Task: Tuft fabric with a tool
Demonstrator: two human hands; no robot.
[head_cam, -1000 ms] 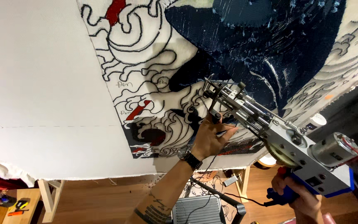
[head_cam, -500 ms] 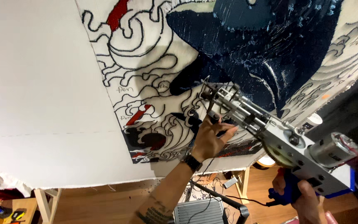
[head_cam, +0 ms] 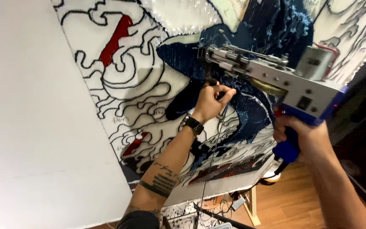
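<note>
Now, gun: raised since a second ago, nose on blue pile.
Right hand: wrapped around blue grip.
Left hand: pinching yarn beneath nose.

Left hand: black wristwatch on the wrist. Forearm bare, with dark tattoo bands at 7 o'clock from the watch. Dark sleeve edge at the elbow. Right hand: bare, forearm unsleeved.
</note>
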